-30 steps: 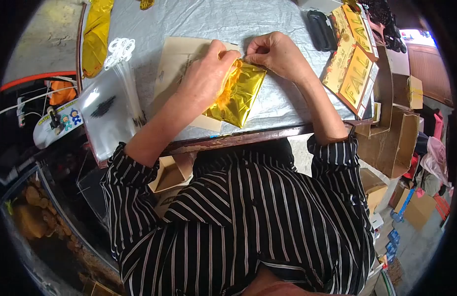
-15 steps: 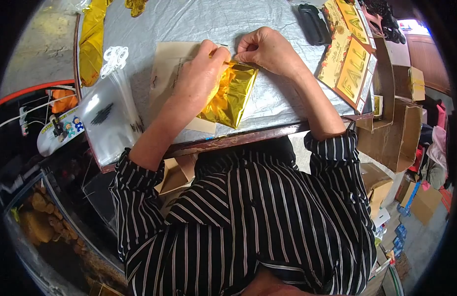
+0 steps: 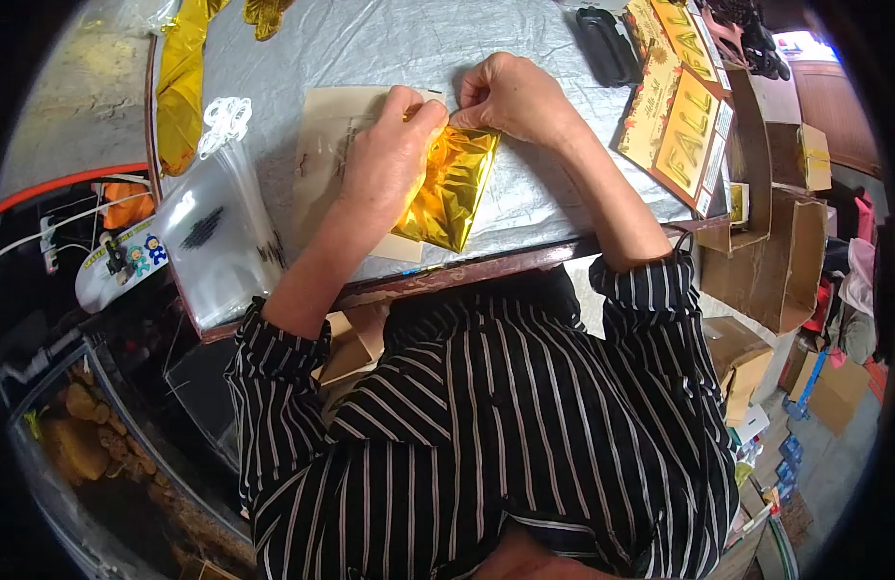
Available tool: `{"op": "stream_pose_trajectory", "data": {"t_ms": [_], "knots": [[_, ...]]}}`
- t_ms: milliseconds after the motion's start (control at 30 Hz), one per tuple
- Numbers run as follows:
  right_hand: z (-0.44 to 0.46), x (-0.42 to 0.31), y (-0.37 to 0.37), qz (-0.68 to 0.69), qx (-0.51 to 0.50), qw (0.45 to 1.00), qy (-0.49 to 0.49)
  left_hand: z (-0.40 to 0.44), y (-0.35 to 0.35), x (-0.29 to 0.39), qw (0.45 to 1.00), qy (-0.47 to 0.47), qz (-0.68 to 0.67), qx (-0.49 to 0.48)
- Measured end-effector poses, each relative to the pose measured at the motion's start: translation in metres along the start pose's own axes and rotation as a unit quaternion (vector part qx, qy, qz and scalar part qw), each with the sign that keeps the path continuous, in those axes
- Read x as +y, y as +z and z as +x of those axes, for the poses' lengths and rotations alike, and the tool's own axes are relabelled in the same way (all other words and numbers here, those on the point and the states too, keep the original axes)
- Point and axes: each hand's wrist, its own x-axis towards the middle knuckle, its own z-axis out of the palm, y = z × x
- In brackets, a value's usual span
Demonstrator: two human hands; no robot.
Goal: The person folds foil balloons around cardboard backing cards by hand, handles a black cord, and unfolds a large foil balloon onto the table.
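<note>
A folded gold foil balloon (image 3: pixel 459 198) lies crinkled near the table's front edge, over a beige card sheet (image 3: pixel 317 145). My left hand (image 3: pixel 388 159) is closed on its left side, with the thumb and fingers at its upper edge. My right hand (image 3: pixel 515 97) pinches at the balloon's top edge, fingertips close to the left hand's. Whether anything small sits between the right fingertips is hidden.
Left on the table are clear plastic bags (image 3: pixel 216 232), white cords (image 3: pixel 225 126) and a long gold foil piece (image 3: pixel 180 101). At right lie printed FALL packages (image 3: pixel 684 145) and a black tray (image 3: pixel 607 46). Cardboard boxes (image 3: pixel 757 280) stand beyond the table's right edge.
My right hand has shifted slightly left and its fingertips have dropped a little along the foil's top edge. My left hand keeps its hold.
</note>
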Motion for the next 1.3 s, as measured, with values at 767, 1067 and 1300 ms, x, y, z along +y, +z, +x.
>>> {"op": "stream_pose_trajectory", "data": {"t_ms": [767,1067,1300], "knots": [[-0.005,0.019,-0.001,0.137,-0.090,0.982,-0.091,0.009,-0.006,0.006,0.997,-0.047,-0.061,-0.018],[-0.074,-0.002,-0.005,0.088,-0.010,0.990,0.113,0.013,0.000,0.008,0.997,-0.071,-0.013,-0.009],[-0.105,-0.023,0.040,0.331,-0.009,0.930,0.159,0.011,0.005,0.008,0.996,-0.081,-0.008,0.038]]}}
